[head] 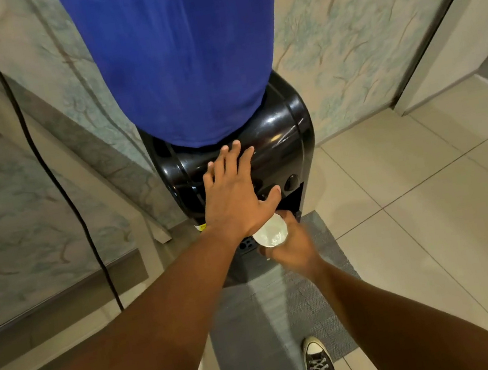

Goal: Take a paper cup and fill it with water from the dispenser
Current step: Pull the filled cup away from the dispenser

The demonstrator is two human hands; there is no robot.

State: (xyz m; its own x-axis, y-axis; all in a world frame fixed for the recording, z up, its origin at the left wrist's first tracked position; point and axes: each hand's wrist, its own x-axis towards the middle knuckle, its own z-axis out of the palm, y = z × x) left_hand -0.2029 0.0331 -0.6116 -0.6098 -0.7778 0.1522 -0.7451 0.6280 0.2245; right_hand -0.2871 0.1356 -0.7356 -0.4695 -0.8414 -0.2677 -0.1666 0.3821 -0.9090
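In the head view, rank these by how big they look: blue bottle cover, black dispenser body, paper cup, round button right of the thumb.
1. blue bottle cover, though nearness to the camera may inflate it
2. black dispenser body
3. paper cup, held in the right hand
4. round button

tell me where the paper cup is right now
In the head view, the paper cup sits in the right hand, at the black dispenser front, just below the left hand.
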